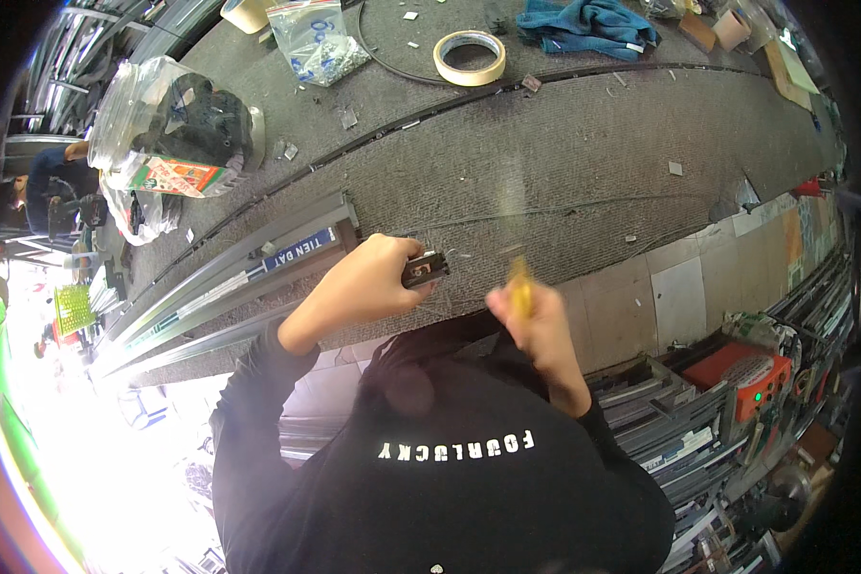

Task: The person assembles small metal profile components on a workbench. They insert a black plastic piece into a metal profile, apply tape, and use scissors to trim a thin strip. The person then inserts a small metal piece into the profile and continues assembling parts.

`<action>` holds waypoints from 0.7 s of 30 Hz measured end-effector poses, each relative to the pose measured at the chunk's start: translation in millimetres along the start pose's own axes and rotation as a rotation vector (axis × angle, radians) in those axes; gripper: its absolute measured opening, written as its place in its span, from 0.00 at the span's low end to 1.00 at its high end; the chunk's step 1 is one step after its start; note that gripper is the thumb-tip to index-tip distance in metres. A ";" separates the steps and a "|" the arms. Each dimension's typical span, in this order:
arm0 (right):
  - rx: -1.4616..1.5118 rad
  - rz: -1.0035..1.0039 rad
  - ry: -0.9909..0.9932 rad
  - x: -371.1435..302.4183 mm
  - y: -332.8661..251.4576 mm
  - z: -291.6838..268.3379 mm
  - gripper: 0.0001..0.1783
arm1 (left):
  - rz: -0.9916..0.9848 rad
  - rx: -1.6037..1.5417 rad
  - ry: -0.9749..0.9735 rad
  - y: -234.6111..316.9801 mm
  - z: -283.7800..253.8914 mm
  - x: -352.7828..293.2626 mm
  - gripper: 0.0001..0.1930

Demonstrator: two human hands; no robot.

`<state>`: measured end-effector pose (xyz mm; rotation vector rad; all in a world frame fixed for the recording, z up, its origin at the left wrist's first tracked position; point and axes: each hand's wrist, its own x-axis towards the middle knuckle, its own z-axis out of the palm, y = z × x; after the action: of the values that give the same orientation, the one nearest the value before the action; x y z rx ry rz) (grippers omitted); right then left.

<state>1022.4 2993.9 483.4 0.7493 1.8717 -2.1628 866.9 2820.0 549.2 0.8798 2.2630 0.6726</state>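
Observation:
My left hand (371, 277) is closed around a small dark metal fitting (425, 270), whose end sticks out past the fingertips toward the right. Fingers of that hand cover part of it, so its kind is unclear. Gripped in my right hand (538, 320) is a yellow-handled tool (519, 287), pointing away from me. Motion smears its far end into a pale streak, and I cannot make out the tip. A gap separates the tool from the fitting. Both hands are over the near edge of the carpeted grey table (584, 163).
Long aluminium profiles (230, 263) lie left of my left hand. Farther back are a clear plastic jar (177, 124) of black parts, a zip bag (316, 43) of small pieces, a tape roll (469, 57) and a blue cloth (584, 27). A red box (741, 373) stands at the right.

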 end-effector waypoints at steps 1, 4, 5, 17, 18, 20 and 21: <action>-0.046 -0.027 -0.140 -2.3 -4.4 1.5 0.12 | -0.027 0.049 -0.006 1.1 -0.8 -1.7 0.14; -0.174 -0.117 -0.397 -5.2 -13.8 1.5 0.14 | -0.004 -0.006 -0.018 5.1 -3.7 -0.6 0.14; -0.220 -0.128 -0.365 -7.1 -15.1 2.0 0.13 | -0.004 -0.035 -0.009 6.5 -5.4 -0.9 0.14; -0.015 0.081 0.067 7.7 -33.6 -15.2 0.14 | 0.071 0.078 -0.051 10.1 -19.6 -6.1 0.18; 0.078 -0.045 -0.006 12.5 -34.2 -14.3 0.16 | 0.040 0.038 -0.085 10.9 -19.7 -8.4 0.21; 0.233 -0.270 -0.027 24.4 -32.4 -7.5 0.20 | -0.008 -0.035 -0.137 12.1 -20.7 -10.1 0.29; 0.303 -0.292 -0.186 29.1 -30.4 -3.3 0.24 | 0.005 -0.044 -0.124 13.4 -20.4 -11.8 0.32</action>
<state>984.5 3008.1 495.6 0.3172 1.6682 -2.6327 865.3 2815.4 575.9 0.8821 2.1290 0.6500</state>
